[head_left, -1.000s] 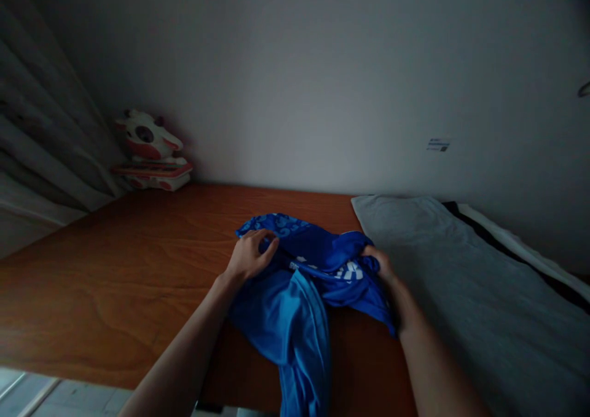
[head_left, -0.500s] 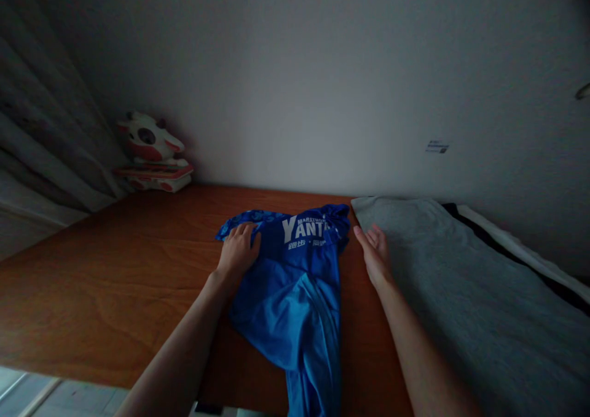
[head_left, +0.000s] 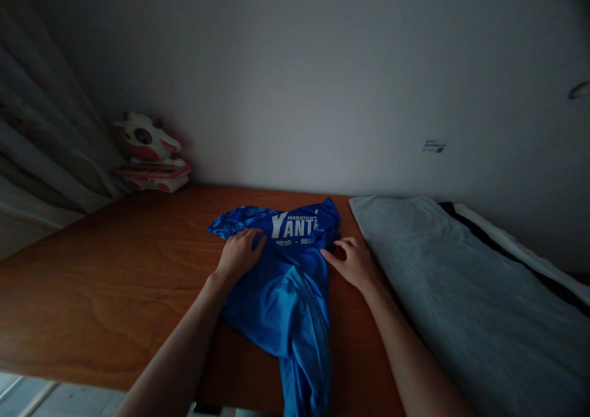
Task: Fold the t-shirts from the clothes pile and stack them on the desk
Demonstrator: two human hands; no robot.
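Observation:
A blue sports shirt (head_left: pixel 286 288) with white lettering lies crumpled on the brown wooden table (head_left: pixel 106 269), its lower part hanging over the near edge. My left hand (head_left: pixel 239 254) rests flat on the shirt's left side, fingers together and lying on the cloth. My right hand (head_left: pixel 353 260) lies at the shirt's right edge with fingers stretched out, their tips touching the fabric just below the lettering. Neither hand grips the cloth.
A grey garment (head_left: pixel 461 294) is spread flat on the table's right side, with a black and white piece (head_left: pixel 516 248) beyond it. A red and white toy figure (head_left: pixel 147 152) stands in the far left corner by the curtain (head_left: pixel 41 146). The wall runs behind the table.
The shirt was bunched in both hands, then laid down with its lettering facing up. My right hand let go, went toward the grey garment, and has come back to the shirt's right edge.

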